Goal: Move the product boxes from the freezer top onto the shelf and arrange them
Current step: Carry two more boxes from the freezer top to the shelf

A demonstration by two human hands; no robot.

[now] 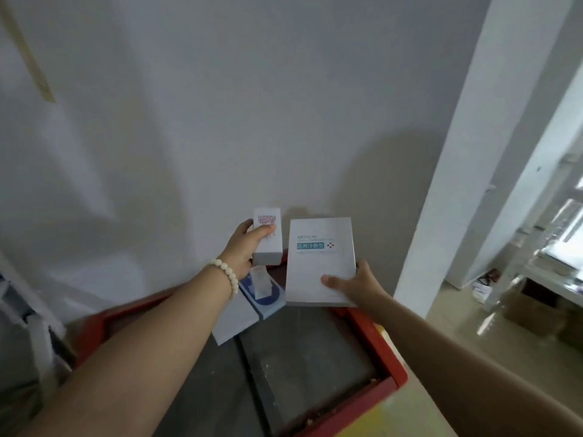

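Above the far end of the freezer top, close to the grey wall, both hands hold boxes clear of the surface. One hand, the left hand, with a bead bracelet at the wrist, is clamped round a small white box that stands upright, long axis vertical, its patterned end uppermost. Its partner, the right hand, grips the lower right corner of a flat white box, thumb on the printed face, long axis running away toward the wall. Beneath them two more boxes lie flat by the red rim. Open dark surface stretches nearer; a white pillar stands to the right.
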